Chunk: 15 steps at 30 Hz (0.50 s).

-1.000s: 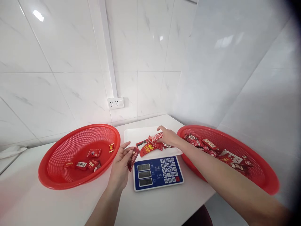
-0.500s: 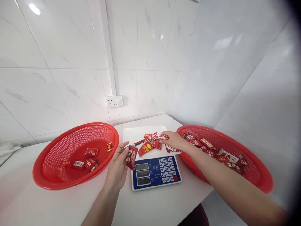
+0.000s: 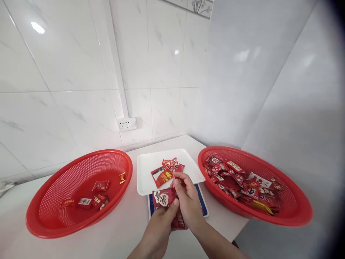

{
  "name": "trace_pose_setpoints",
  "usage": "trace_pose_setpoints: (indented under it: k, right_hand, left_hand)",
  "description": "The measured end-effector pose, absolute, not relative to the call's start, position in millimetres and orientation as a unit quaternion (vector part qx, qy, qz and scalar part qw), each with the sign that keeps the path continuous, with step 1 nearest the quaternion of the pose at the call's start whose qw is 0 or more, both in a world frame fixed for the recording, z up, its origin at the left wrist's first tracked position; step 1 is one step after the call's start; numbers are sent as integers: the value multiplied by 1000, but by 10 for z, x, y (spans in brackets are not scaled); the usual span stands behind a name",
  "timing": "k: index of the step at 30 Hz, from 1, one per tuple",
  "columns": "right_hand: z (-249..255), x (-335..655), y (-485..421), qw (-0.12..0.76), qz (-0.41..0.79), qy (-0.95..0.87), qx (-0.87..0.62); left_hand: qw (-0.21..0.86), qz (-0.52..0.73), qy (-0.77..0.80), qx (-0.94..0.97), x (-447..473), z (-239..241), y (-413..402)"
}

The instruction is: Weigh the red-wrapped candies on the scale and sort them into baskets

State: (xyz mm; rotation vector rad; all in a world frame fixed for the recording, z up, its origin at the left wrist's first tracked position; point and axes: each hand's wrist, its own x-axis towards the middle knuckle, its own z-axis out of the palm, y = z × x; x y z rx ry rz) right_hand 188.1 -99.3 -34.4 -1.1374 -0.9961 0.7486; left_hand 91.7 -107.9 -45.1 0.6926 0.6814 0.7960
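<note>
Both my hands meet in front of the blue scale (image 3: 202, 208), over its keypad. My left hand (image 3: 159, 225) grips a red sweet packet (image 3: 163, 198) with a white round print. My right hand (image 3: 188, 205) is closed on the same small bunch of red packets, its fingertips pinching at the top edge. On the scale's white tray (image 3: 147, 172) lie a few more red packets (image 3: 166, 172). The left red basket (image 3: 78, 192) holds several packets. The right red basket (image 3: 258, 187) holds a large heap of them.
Everything stands on a white counter (image 3: 118, 233) in a tiled corner. A white wall socket (image 3: 126, 124) sits behind the tray. The counter's front edge drops off below the right basket. A white cloth shows at the far left edge.
My right hand left the tray and came back to my left hand in front of the scale; both now hold red packets together. The camera tilted down a little.
</note>
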Motion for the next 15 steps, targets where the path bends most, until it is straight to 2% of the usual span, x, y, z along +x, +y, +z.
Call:
trace_pose_setpoints:
  k: [9, 15]
  right_hand:
    - [-395, 2226, -864, 640, 295, -442, -555]
    - [-492, 2384, -653, 509, 208, -612, -569]
  left_hand:
    - [740, 434, 397, 326, 734, -317, -884]
    - [722, 467, 373, 347, 625, -221, -841]
